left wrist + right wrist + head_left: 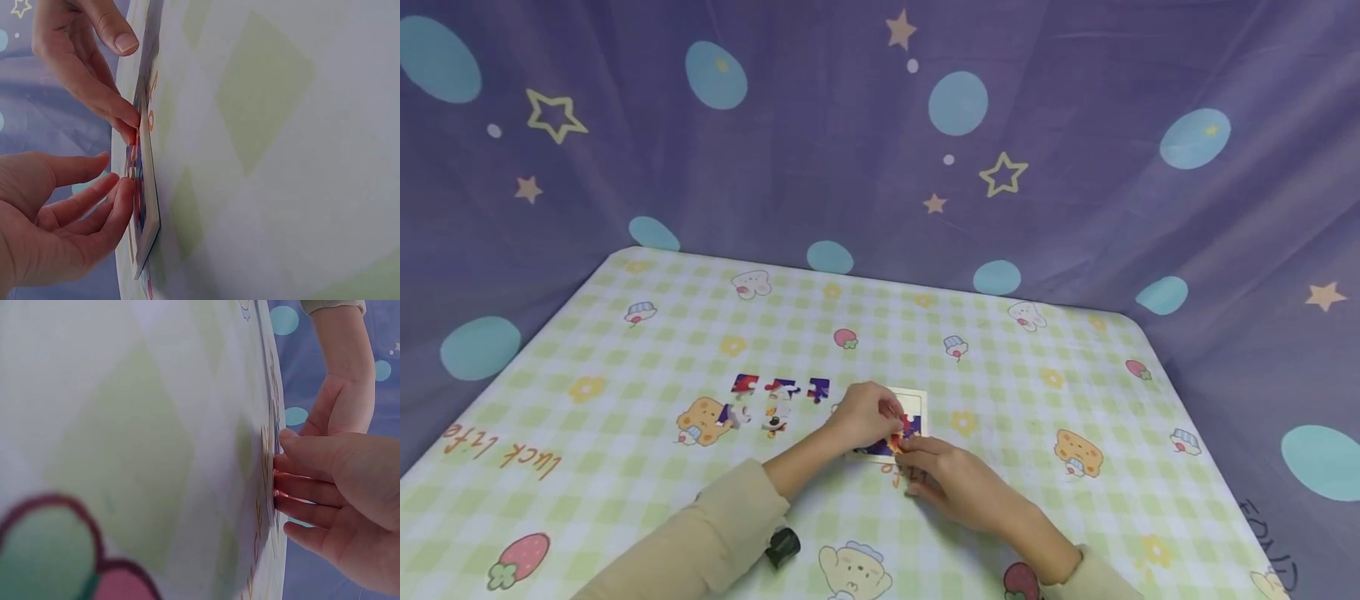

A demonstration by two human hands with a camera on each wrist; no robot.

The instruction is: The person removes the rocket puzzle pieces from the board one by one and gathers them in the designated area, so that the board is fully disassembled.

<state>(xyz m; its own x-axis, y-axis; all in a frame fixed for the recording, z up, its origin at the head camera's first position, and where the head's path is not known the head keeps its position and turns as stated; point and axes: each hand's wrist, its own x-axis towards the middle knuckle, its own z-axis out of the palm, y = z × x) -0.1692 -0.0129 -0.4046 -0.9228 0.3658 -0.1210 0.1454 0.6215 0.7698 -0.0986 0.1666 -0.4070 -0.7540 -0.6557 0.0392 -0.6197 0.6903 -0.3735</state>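
A person's left hand (863,417), fingers loosely bent and thumb held apart, and right hand (958,483), fingers extended, touch a partly filled jigsaw puzzle (914,423) in its pale frame (924,404). Left of it, five loose pieces (745,383) lie in two rows on a checked tablecloth (1120,517), before a star-printed purple curtain (820,150)

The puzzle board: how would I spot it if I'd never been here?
On the checked tablecloth, find the left hand and right hand close together. The puzzle board lies partly hidden beneath them. Unlike the loose pieces to its left, it has a pale border.
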